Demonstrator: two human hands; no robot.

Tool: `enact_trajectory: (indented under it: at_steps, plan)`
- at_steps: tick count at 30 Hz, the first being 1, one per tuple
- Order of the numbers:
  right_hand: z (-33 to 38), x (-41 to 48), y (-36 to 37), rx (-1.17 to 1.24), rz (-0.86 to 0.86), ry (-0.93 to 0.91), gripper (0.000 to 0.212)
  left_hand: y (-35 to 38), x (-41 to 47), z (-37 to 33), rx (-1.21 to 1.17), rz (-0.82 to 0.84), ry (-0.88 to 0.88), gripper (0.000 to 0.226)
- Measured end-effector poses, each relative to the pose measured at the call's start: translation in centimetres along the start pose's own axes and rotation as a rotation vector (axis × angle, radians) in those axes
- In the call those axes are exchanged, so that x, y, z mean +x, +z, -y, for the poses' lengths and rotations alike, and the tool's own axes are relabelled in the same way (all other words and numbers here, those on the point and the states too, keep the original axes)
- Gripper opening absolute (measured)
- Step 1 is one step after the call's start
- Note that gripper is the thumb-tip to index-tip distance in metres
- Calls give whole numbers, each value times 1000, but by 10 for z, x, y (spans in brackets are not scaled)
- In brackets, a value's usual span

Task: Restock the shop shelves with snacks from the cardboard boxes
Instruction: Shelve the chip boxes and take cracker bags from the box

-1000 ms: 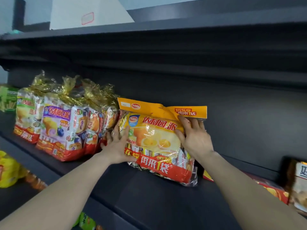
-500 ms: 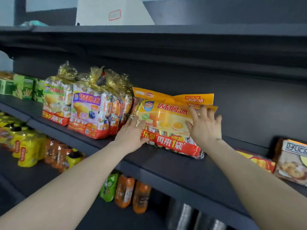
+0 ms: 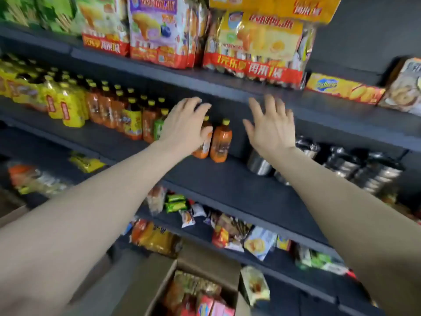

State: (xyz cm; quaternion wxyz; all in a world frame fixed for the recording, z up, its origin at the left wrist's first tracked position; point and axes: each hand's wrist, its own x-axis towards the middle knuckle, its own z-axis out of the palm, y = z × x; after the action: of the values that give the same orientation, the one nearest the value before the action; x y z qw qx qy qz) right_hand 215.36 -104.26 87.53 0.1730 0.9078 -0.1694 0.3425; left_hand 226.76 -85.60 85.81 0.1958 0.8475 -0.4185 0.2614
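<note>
Dark matte shelves (image 3: 239,179) run across the view in tiers. On the top tier stands a crinkly yellow-and-red snack bag (image 3: 257,42) of glossy plastic, just right of a purple one (image 3: 157,30). Below it, the left hand (image 3: 184,128) and right hand (image 3: 271,128) hover with fingers spread wide, holding nothing, in front of orange bottles (image 3: 221,142). Near the bottom edge, an open brown cardboard box (image 3: 159,279) holds more shiny packets.

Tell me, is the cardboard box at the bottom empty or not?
Not empty. The cardboard box is open, and snack packets show inside.
</note>
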Motion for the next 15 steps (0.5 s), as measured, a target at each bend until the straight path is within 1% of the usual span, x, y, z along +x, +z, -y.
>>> enact_trajectory:
  at_steps: [4, 6, 10, 15]
  plan:
    - [35, -81, 28, 47, 64, -97, 48, 30, -79, 22, -13, 107, -55, 55]
    - [49, -119, 47, 73, 130, -141, 47, 49, -115, 31, -24, 159, -93, 56]
    - [72, -195, 91, 154, 282, -132, 48, 99, -192, 37, -40, 262, -152, 55]
    - [93, -300, 153, 248, 507, -140, 48, 168, -301, 30, -77, 474, -236, 53]
